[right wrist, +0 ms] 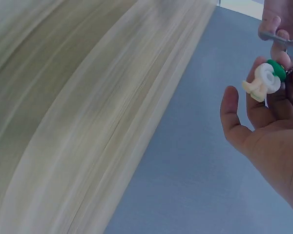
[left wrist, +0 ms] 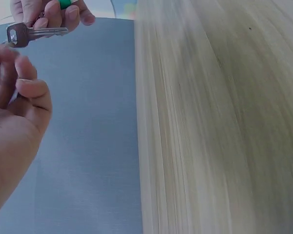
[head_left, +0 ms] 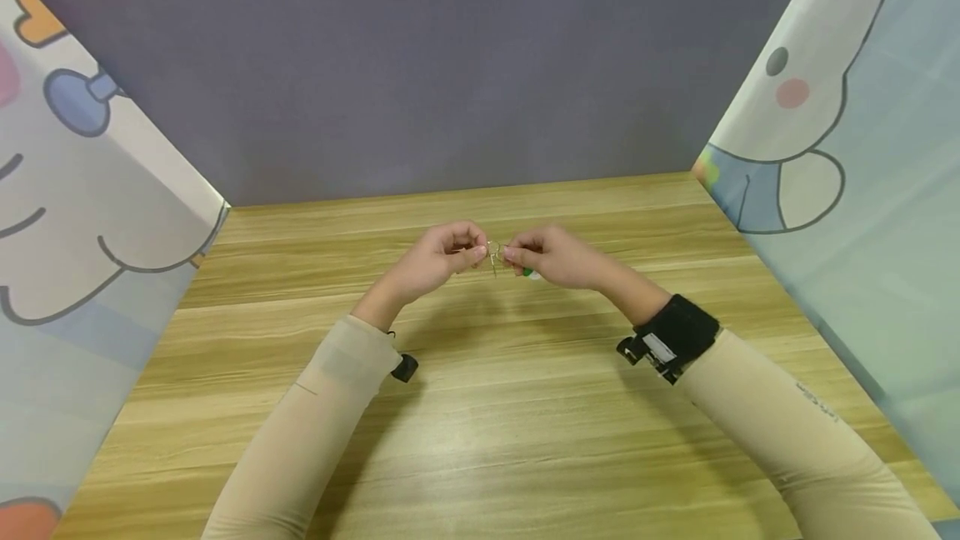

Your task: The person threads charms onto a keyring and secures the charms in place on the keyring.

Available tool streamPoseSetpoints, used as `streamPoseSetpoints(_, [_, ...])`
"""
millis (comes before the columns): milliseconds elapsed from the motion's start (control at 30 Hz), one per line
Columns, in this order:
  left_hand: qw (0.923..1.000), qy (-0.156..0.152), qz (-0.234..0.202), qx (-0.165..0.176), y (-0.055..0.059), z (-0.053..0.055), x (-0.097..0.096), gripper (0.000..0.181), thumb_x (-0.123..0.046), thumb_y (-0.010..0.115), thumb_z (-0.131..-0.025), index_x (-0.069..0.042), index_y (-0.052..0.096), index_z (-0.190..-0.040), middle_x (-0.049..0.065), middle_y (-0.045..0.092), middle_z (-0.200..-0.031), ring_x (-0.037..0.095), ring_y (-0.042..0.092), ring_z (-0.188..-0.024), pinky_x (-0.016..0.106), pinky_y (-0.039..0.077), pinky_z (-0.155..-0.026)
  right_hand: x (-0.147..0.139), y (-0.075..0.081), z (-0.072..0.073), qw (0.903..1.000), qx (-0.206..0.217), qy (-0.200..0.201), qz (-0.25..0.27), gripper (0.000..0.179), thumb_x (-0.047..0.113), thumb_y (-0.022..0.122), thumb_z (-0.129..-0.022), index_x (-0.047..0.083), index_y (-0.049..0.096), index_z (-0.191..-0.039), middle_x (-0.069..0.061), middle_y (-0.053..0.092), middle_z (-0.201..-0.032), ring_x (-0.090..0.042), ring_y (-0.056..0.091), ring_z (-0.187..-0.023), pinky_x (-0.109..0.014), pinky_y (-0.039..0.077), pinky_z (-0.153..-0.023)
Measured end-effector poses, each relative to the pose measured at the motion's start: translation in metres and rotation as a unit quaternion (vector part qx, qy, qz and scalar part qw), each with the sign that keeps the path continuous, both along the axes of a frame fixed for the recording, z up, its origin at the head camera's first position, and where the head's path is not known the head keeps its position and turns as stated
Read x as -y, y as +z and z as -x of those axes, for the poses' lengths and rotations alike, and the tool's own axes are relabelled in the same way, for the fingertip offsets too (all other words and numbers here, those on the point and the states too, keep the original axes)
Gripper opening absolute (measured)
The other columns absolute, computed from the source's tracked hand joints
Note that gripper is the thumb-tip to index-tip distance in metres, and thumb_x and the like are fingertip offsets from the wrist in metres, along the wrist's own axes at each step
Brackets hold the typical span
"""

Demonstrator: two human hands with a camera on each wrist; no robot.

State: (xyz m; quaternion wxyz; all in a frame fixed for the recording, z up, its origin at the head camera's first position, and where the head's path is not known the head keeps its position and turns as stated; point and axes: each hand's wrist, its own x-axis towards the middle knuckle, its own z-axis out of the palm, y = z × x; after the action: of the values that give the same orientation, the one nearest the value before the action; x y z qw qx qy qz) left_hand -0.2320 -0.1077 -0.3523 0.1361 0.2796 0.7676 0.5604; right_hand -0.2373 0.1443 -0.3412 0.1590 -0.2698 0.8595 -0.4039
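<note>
Above the table, both hands meet at a small metal key ring (head_left: 492,247). My left hand (head_left: 442,257) pinches the ring's left side between thumb and fingertips. On the other side, my right hand (head_left: 558,257) pinches the ring's right edge, thumb toward me. A silver key (left wrist: 36,33) hangs from the ring between the hands, its blade pointing down in the head view. Beside the right fingers dangles a small charm (right wrist: 266,80) in green, white and cream, joined by a short chain; in the head view the right hand mostly hides it.
A wood-grain table (head_left: 480,407) lies beneath both hands. Behind it stands a plain grey-purple panel (head_left: 450,73). Cartoon-printed sheets (head_left: 847,107) flank the table on both sides. Each wrist carries a small black camera mount (head_left: 675,336).
</note>
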Motion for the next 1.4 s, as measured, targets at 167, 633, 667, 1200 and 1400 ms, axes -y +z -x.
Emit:
streamPoseSetpoints(167, [0.9996,0.005,0.004,0.027,-0.002,0.001,-0.001,0.015,-0.02,0.052,-0.113,-0.006,0.06,-0.114,0.009,0.062,-0.124,0.036,0.06,-0.122,0.046,0.054,-0.105,-0.002,-0.002,0.001,0.9997,0.012,-0.018,0.015,0.029,0.027,0.053,-0.114,0.012,0.069,-0.094,-0.011,0.063,-0.087,-0.017,0.044,-0.069,-0.028,0.04,-0.064])
streamPoseSetpoints(633, [0.9898,-0.005,0.091,0.11,-0.026,0.006,-0.011,0.013,-0.012,0.052,-0.113,-0.003,0.06,-0.11,0.023,0.067,-0.104,0.029,0.061,-0.088,0.048,0.052,-0.084,0.002,-0.025,0.007,0.9976,0.018,-0.035,-0.057,0.029,0.021,0.053,-0.113,0.001,0.07,-0.101,-0.014,0.067,-0.083,-0.011,0.046,-0.062,-0.024,0.038,-0.056])
streamPoseSetpoints(667, [0.9885,-0.004,0.102,0.112,-0.028,0.007,-0.012,0.012,-0.011,0.052,-0.112,-0.002,0.061,-0.111,0.024,0.068,-0.104,0.029,0.061,-0.087,0.044,0.051,-0.082,0.002,-0.027,0.007,0.9971,0.015,-0.032,-0.068,0.029,0.02,0.053,-0.113,0.0,0.071,-0.103,-0.014,0.068,-0.084,-0.011,0.045,-0.061,-0.024,0.038,-0.056])
streamPoseSetpoints(1200, [0.978,0.028,0.199,0.057,-0.055,0.025,-0.017,0.011,-0.005,0.064,-0.103,0.0,0.071,-0.109,0.011,0.072,-0.098,0.015,0.062,-0.073,0.025,0.054,-0.066,0.011,-0.06,0.018,0.9852,-0.047,-0.024,-0.163,0.022,0.017,0.059,-0.11,0.005,0.075,-0.1,-0.003,0.067,-0.081,-0.011,0.05,-0.065,-0.024,0.043,-0.061])
streamPoseSetpoints(1400, [0.9669,0.046,0.248,0.039,-0.056,0.027,-0.021,0.007,-0.006,0.067,-0.101,-0.001,0.072,-0.104,0.01,0.072,-0.095,0.013,0.062,-0.071,0.024,0.052,-0.065,0.014,-0.066,0.019,0.9797,-0.078,-0.029,-0.182,0.023,0.019,0.061,-0.11,0.008,0.078,-0.101,-0.003,0.071,-0.085,-0.011,0.052,-0.066,-0.026,0.045,-0.065])
